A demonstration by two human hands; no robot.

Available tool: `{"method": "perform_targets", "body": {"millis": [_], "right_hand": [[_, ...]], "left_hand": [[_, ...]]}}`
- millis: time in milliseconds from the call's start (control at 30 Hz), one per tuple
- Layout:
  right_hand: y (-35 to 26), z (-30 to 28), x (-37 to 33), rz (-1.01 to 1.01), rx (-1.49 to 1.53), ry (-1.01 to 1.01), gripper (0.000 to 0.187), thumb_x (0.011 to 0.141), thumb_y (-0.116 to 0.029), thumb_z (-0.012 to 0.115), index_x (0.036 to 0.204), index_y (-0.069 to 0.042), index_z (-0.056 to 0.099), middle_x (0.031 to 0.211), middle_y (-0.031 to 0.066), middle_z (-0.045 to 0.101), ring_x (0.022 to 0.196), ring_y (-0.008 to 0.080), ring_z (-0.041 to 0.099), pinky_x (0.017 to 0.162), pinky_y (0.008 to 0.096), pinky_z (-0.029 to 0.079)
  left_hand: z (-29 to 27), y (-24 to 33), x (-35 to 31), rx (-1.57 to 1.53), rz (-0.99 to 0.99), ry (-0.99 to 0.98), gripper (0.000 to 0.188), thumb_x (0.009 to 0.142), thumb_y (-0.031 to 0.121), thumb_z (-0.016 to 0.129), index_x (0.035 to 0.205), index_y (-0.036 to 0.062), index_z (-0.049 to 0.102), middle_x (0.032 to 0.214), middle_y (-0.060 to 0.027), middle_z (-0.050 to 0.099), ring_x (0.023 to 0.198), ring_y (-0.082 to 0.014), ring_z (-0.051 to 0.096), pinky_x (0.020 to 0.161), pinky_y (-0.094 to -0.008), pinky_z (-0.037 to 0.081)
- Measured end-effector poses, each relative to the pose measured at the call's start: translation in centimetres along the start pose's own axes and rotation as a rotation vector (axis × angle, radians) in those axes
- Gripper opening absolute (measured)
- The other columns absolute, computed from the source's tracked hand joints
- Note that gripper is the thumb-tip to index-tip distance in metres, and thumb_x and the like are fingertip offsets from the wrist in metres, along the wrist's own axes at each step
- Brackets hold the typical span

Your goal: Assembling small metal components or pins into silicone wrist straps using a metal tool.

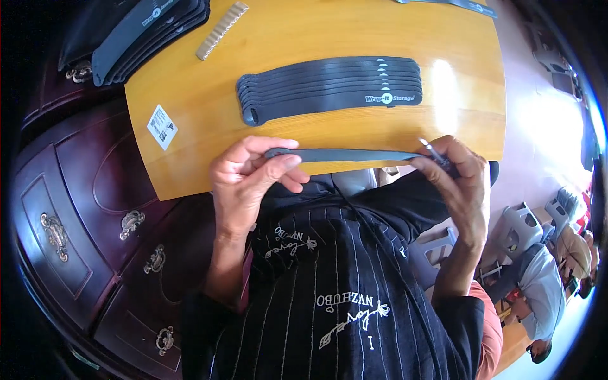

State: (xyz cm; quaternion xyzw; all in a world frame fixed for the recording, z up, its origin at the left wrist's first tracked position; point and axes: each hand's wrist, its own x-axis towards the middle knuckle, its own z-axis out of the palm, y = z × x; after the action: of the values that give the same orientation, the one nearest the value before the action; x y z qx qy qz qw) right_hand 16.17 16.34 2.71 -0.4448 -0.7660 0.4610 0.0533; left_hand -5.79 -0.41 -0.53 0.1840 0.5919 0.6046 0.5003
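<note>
A dark grey strap (pixel 354 155) is stretched level between my two hands, seen nearly edge-on, just above the near edge of the table. My left hand (pixel 244 180) pinches its rounded left end between thumb and index finger. At the other end, the thumb and fingers of my right hand (pixel 459 177) grip the strap. A slim, dark tool with a pale metal tip (pixel 432 151) also sits in that hand; its exact kind is unclear. Just beyond lies a fanned stack of similar straps (pixel 329 88), each with a pale printed mark.
The yellow wooden table (pixel 202 126) carries a white label (pixel 162 126), a tan ridged strip (pixel 221 30) and another strap pile (pixel 149 38) at the far left. More straps (pixel 453 5) lie along the far edge. Dark drawers (pixel 69 234) stand left; stools (pixel 525 231) and other people (pixel 544 291) are right.
</note>
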Motion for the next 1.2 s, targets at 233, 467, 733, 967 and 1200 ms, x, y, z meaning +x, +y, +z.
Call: {"method": "perform_targets", "body": {"millis": [233, 467, 733, 967, 1200], "right_hand": [[0.8, -0.8, 0.9, 0.121, 0.224, -0.091, 0.015, 0.081, -0.015, 0.071, 0.082, -0.001, 0.066, 0.073, 0.001, 0.064, 0.067, 0.0051, 0.054, 0.062, 0.0209, 0.042], [1.2, -0.2, 1.5, 0.246, 0.392, -0.038, 0.016, 0.082, -0.016, 0.071, 0.089, -0.002, 0.065, 0.075, 0.0007, 0.066, 0.072, 0.0059, 0.058, 0.07, 0.0194, 0.043], [1.1, -0.1, 1.8, 0.208, 0.35, 0.051, 0.013, 0.081, -0.012, 0.071, 0.085, -0.003, 0.064, 0.074, -0.0027, 0.062, 0.069, 0.0038, 0.053, 0.067, 0.0177, 0.041], [1.4, -0.9, 1.9, 0.182, 0.261, 0.092, 0.013, 0.08, -0.013, 0.072, 0.086, -0.004, 0.064, 0.073, -0.0032, 0.061, 0.068, 0.0035, 0.051, 0.066, 0.0182, 0.038], [1.7, 0.3, 2.8, 0.167, 0.258, 0.105, 0.013, 0.083, -0.019, 0.069, 0.085, -0.007, 0.064, 0.07, -0.004, 0.058, 0.063, 0.004, 0.046, 0.059, 0.0201, 0.031]], "left_hand": [[-1.7, -0.7, -0.8, -0.333, -0.074, 0.02, 0.019, 0.091, 0.004, 0.054, 0.106, -0.0074, 0.058, 0.098, -0.0165, 0.065, 0.073, -0.0286, 0.069, 0.063, -0.0338, 0.061], [-1.4, -0.4, -0.3, 0.163, 0.182, 0.12, 0.019, 0.089, -0.002, 0.055, 0.108, -0.0033, 0.062, 0.091, -0.0095, 0.061, 0.077, -0.0207, 0.066, 0.065, -0.0278, 0.057], [-0.8, -0.1, 0.2, 0.466, 0.233, 0.424, 0.017, 0.082, -0.005, 0.066, 0.098, -0.0025, 0.065, 0.079, -0.0049, 0.063, 0.068, -0.0085, 0.061, 0.056, -0.0196, 0.05], [-0.6, -0.4, 1.5, 0.439, 0.289, 0.464, 0.014, 0.079, -0.009, 0.069, 0.088, -0.0019, 0.06, 0.075, -0.0004, 0.06, 0.065, -0.0033, 0.053, 0.06, -0.017, 0.045], [-1.2, -1.0, 1.8, 0.513, 0.327, 0.49, 0.012, 0.079, -0.005, 0.07, 0.086, -0.0002, 0.061, 0.072, 0.0004, 0.058, 0.061, -0.0019, 0.051, 0.056, -0.016, 0.042]]}}
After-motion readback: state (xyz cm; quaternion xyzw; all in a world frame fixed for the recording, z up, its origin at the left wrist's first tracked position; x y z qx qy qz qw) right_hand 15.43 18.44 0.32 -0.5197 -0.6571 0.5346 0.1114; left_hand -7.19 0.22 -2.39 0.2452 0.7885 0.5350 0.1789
